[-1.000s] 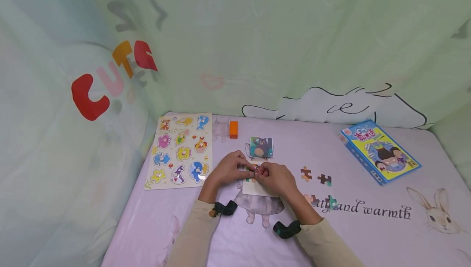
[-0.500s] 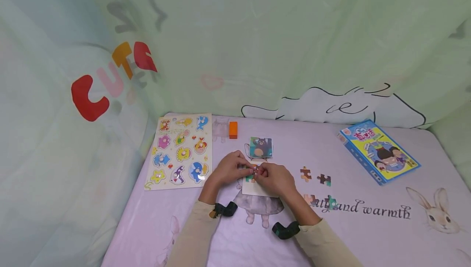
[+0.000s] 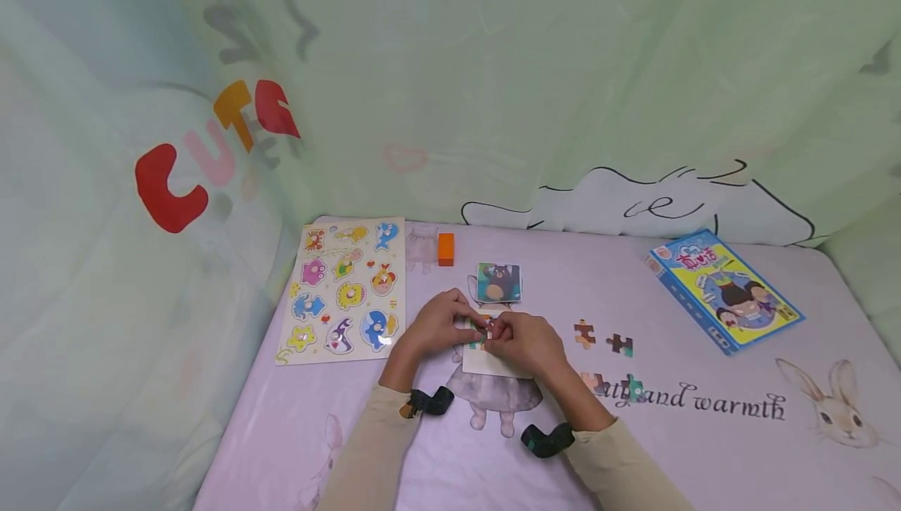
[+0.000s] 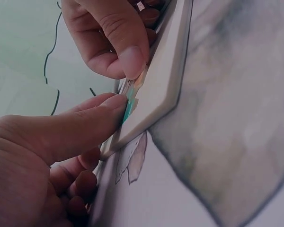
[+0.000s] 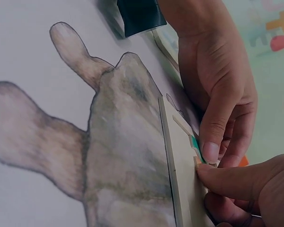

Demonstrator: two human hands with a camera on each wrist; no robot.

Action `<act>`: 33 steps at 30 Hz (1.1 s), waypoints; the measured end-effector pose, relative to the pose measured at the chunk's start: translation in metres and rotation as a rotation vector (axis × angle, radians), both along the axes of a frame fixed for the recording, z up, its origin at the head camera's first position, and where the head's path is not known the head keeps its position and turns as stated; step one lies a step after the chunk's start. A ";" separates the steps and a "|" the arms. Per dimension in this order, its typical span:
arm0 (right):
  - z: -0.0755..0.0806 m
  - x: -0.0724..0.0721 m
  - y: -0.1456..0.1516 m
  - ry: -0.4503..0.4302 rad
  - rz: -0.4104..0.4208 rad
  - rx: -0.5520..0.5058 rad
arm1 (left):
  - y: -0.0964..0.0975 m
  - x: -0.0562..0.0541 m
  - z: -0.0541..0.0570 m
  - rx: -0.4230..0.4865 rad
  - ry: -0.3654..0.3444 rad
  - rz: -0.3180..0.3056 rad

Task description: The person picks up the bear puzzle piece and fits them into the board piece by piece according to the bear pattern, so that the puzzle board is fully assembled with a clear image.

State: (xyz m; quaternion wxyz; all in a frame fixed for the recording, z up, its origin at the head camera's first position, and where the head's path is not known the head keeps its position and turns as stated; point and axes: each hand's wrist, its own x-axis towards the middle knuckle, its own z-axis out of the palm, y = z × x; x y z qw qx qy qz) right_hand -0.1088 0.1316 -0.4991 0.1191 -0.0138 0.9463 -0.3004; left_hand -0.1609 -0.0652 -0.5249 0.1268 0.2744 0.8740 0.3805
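A pale jigsaw tray (image 3: 495, 364) lies in front of the person, with a few colourful pieces in its upper left part. Over these, my left hand (image 3: 439, 322) and right hand (image 3: 528, 340) meet fingertip to fingertip. Between the left thumb and index finger is a jigsaw piece (image 4: 129, 109) with a teal edge, seen in the left wrist view. My right hand pinches at a jigsaw piece (image 3: 490, 325) beside it, mostly covered by fingers. Just beyond the tray, a square bear picture card (image 3: 499, 282) lies flat.
Several loose jigsaw pieces (image 3: 620, 343) lie right of the hands. A sea-animal peg puzzle board (image 3: 345, 292) is on the left, with an orange block (image 3: 446, 249) beside it. A blue and yellow box (image 3: 728, 292) lies at the back right. Curtains surround the table.
Fingertips of both hands shift slightly over the pieces, and the right fingers and thumb turn a little on their piece. Forearms and the other objects stay put.
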 end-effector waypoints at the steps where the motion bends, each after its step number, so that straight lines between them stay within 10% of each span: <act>1: 0.000 0.000 0.000 -0.003 0.000 -0.003 | 0.000 0.000 0.001 -0.001 -0.004 0.002; 16: 0.004 0.002 0.015 0.002 -0.037 -0.177 | 0.001 0.001 0.001 -0.021 -0.035 0.041; 33: 0.025 0.008 0.063 0.024 -0.163 -0.135 | 0.000 0.002 0.001 0.011 -0.048 0.058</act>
